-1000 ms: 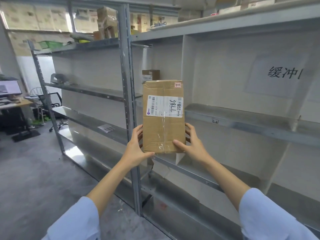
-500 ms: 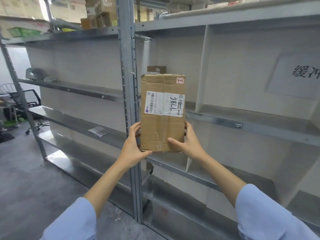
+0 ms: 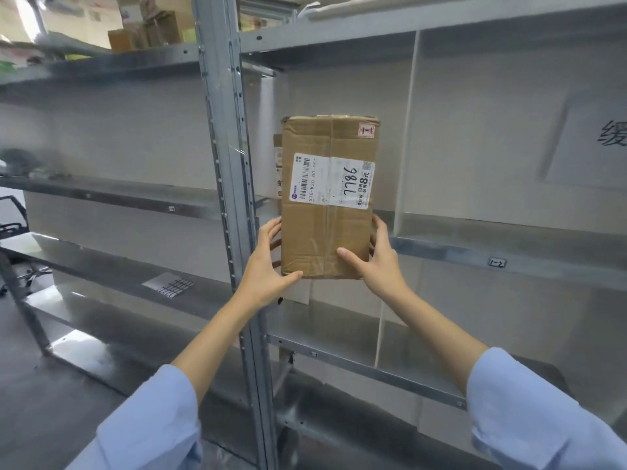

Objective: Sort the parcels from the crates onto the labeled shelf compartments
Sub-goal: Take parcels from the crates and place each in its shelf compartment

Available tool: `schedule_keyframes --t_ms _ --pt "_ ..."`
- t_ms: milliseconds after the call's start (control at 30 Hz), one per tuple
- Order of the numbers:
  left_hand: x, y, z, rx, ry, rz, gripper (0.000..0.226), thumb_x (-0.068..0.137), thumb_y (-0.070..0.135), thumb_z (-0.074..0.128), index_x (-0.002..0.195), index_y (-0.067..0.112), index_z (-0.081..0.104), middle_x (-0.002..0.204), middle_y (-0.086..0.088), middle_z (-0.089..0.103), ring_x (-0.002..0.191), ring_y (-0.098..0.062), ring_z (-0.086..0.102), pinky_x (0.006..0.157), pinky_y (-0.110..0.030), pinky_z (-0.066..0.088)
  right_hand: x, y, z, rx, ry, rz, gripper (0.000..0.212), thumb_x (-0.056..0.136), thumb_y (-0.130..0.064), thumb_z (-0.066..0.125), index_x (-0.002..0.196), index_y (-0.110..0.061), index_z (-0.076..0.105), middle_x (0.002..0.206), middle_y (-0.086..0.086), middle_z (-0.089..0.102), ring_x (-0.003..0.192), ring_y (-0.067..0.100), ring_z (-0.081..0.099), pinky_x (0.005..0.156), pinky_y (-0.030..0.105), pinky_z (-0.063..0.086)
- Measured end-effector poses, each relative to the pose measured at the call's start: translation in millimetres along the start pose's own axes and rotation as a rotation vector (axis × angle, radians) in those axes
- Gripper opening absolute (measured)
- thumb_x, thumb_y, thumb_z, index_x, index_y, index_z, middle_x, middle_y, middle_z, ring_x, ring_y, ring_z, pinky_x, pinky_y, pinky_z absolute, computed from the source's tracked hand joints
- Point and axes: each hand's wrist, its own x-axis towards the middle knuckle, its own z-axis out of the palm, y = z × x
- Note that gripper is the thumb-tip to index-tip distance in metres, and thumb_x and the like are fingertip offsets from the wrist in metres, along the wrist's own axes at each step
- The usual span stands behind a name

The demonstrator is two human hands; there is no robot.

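The left hand and right hand clasped the lower sides of the upright parcel, held in the air before the middle shelf, just right of the steel post. Behind its left edge another box peeked out, left of a white divider. Farther off, cartons sat on the top shelf and a paper sign hung on the back panel.

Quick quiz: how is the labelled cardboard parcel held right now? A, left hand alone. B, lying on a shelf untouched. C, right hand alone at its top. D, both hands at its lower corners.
D: the left hand and the right hand each grip a lower corner of the cardboard parcel, thumbs on its front.
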Motion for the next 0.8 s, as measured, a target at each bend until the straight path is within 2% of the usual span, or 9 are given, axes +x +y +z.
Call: schedule_keyframes --t_ms 100,167,233,333,433,500,600,733,800 --pt "36.2 0.9 -1.6 0.006 0.004 0.056 0.094 0.076 0.021 0.082 0.147 0.039 0.022 0.147 0.017 0.037 0.134 -0.003 0.039 0.110 -0.050 0.040 28.0 3.8 -0.1 -0.051 0.100 -0.030 0.083 0.083 -0.040 0.076 0.150 -0.036 0.026 0.128 -0.034 0.051 0.125 0.007 0.053 0.111 0.045 0.042" --pt "57.3 2.2 -5.2 0.004 -0.001 0.101 0.090 0.079 0.021 0.080 0.148 0.039 0.024 0.144 0.022 0.038 0.132 0.005 0.038 0.111 -0.047 0.040 44.6 5.6 1.1 -0.058 0.163 -0.048 0.081 0.081 -0.049 0.072 0.148 -0.043 0.026 0.134 -0.027 0.055 0.126 0.012 0.054 0.109 0.047 0.042" --pt "74.6 0.7 -8.1 0.011 -0.007 0.130 0.086 0.082 0.022 0.078 0.148 0.038 0.027 0.145 0.022 0.040 0.132 0.007 0.038 0.112 -0.047 0.039 55.5 6.1 3.2 -0.046 0.214 -0.062 0.081 0.084 -0.043 0.073 0.150 -0.041 0.027 0.138 -0.020 0.055 0.126 0.011 0.055 0.110 0.043 0.042" --pt "94.1 -4.4 -10.4 -0.003 -0.030 0.153 0.081 0.083 0.023 0.076 0.147 0.037 0.030 0.147 0.018 0.041 0.134 -0.001 0.040 0.112 -0.050 0.038 66.5 10.2 6.0 -0.029 0.296 -0.084 0.079 0.088 -0.024 0.074 0.153 -0.033 0.030 0.140 -0.016 0.055 0.126 0.002 0.053 0.110 0.030 0.041" --pt "105.0 -9.7 -10.6 -0.026 -0.061 0.161 0.079 0.084 0.020 0.075 0.147 0.038 0.031 0.140 0.023 0.044 0.132 0.002 0.042 0.113 -0.044 0.038 77.0 15.0 9.6 -0.070 0.369 -0.106 0.080 0.087 -0.023 0.075 0.152 -0.037 0.031 0.129 -0.040 0.046 0.118 -0.018 0.046 0.106 0.018 0.036" --pt "110.9 -13.4 -11.6 -0.031 -0.074 0.158 0.078 0.085 0.016 0.074 0.147 0.037 0.031 0.132 0.033 0.042 0.126 0.013 0.041 0.111 -0.033 0.037 81.6 16.9 12.7 -0.098 0.414 -0.118 0.080 0.086 -0.024 0.075 0.152 -0.038 0.031 0.126 -0.045 0.041 0.113 -0.026 0.042 0.104 0.015 0.034" --pt "119.0 -21.0 -14.1 -0.029 -0.085 0.152 0.076 0.086 0.016 0.073 0.148 0.035 0.032 0.132 0.032 0.043 0.120 0.018 0.041 0.107 -0.025 0.037 85.8 17.5 19.6 -0.133 0.467 -0.142 0.078 0.087 -0.027 0.074 0.151 -0.041 0.031 0.136 -0.034 0.045 0.124 -0.008 0.050 0.108 0.022 0.037" --pt "127.2 -33.5 -21.2 0.005 -0.108 0.147 0.075 0.087 0.023 0.073 0.148 0.039 0.031 0.143 0.017 0.044 0.128 -0.003 0.045 0.103 -0.031 0.041 92.6 25.8 28.8 -0.208 0.564 -0.128 0.075 0.090 -0.018 0.071 0.152 -0.035 0.033 0.143 -0.012 0.052 0.124 0.003 0.051 0.091 -0.004 0.027" --pt "129.1 -43.3 -25.5 0.035 -0.126 0.155 0.075 0.087 0.026 0.072 0.148 0.041 0.031 0.146 0.015 0.044 0.130 -0.003 0.045 0.106 -0.034 0.040 95.3 30.4 32.1 -0.200 0.636 -0.097 0.073 0.090 -0.014 0.070 0.152 -0.033 0.036 0.140 -0.008 0.056 0.123 0.005 0.055 0.095 0.002 0.034"
